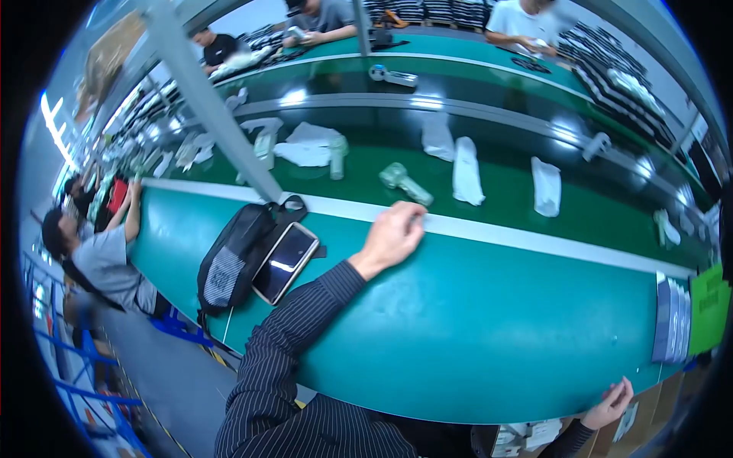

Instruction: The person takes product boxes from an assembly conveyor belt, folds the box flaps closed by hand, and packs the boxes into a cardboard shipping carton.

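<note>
My left hand (393,235) is over the white edge strip (489,229) between the teal table (458,320) and the green belt (504,200), its fingers curled together; whether they hold anything is hidden. Just beyond it, a pale green wrapped item (406,185) lies on the belt. White packets (466,172) lie farther along. Low at the right, my right hand (608,404) is by the table's front edge, fingers partly bent and apart, with nothing visible in it.
A black bag (237,256) and a phone (285,262) lie left of my forearm. A grey post (210,103) rises by the belt. Stacked booklets (672,319) and a green sheet (710,309) are at the right. A person (111,263) sits at left; others work across.
</note>
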Motion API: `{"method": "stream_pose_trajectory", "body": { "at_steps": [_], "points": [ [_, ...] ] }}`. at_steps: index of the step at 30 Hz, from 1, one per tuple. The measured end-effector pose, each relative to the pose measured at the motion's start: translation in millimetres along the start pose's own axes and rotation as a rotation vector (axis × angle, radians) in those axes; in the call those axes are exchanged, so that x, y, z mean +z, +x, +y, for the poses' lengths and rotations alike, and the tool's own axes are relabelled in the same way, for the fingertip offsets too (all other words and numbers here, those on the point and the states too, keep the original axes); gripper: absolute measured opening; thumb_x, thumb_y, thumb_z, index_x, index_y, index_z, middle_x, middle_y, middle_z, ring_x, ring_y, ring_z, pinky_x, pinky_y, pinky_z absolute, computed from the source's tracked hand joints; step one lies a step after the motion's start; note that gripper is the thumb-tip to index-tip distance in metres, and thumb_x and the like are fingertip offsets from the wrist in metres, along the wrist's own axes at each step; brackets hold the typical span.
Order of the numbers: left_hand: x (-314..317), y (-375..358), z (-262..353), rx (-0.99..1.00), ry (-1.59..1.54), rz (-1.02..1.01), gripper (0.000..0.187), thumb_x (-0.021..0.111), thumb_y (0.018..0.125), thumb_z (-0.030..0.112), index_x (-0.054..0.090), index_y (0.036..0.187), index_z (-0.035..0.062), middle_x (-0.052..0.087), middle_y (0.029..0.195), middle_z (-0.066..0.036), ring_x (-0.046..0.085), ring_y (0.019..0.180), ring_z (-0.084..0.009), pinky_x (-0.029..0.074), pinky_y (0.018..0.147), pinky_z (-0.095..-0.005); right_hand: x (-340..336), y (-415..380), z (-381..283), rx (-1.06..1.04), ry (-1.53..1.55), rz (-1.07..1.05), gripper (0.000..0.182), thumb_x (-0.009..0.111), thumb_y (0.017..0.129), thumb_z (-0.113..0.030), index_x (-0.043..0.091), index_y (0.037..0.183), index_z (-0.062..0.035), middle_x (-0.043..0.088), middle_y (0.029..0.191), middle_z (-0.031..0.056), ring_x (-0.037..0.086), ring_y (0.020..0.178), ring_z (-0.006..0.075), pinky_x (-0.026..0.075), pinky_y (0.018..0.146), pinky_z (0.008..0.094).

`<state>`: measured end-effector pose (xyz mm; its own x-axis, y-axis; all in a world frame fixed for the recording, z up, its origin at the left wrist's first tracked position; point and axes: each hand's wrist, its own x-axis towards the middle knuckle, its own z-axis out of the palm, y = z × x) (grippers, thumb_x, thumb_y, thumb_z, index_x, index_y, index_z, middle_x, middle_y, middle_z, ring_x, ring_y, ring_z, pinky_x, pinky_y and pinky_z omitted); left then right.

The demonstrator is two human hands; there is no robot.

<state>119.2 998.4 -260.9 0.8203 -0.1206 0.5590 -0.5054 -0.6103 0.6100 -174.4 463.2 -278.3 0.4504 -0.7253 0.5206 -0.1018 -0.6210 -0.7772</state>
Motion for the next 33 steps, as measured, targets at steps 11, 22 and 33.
{"method": "stream_pose_trajectory", "body": {
  "at_steps": [11, 22, 33],
  "points": [
    [-5, -17, 4, 0.053, 0.022, -0.12, 0.015, 0.063, 0.093, 0.013, 0.066, 0.103, 0.0027, 0.064, 0.102, -0.014, 0.066, 0.095, -0.036, 0.056, 0.082, -0.0451, 243, -75, -246, -1.233, 0.376, -1.352, 0.013, 0.077, 0.083, -0.011, 0.073, 0.096, -0.0111, 0.067, 0.076, 0.0042, 0.067, 0.067, 0.0234, 0.055, 0.061, 0.0373],
    [-25, -28, 2, 0.336, -0.228, -0.108, 0.054, 0.067, 0.093, 0.035, 0.059, 0.134, 0.0006, 0.059, 0.135, -0.022, 0.059, 0.122, -0.0417, 0.049, 0.103, -0.0485, 368, -116, -260, -0.995, 0.609, -1.415, 0.022, 0.08, 0.082, -0.021, 0.071, 0.097, -0.0084, 0.07, 0.076, 0.0091, 0.069, 0.066, 0.0284, 0.055, 0.058, 0.0373],
    [-16, -40, -2, 0.297, -0.183, -0.262, 0.065, 0.074, 0.089, 0.039, 0.056, 0.14, 0.0035, 0.051, 0.147, -0.024, 0.061, 0.12, -0.0389, 0.049, 0.1, -0.0463, 420, -158, -224, -1.34, 0.449, -1.25, 0.042, 0.07, 0.083, -0.04, 0.072, 0.11, -0.0087, 0.071, 0.101, 0.0169, 0.068, 0.089, 0.0376, 0.053, 0.077, 0.0504]
  ]
}}
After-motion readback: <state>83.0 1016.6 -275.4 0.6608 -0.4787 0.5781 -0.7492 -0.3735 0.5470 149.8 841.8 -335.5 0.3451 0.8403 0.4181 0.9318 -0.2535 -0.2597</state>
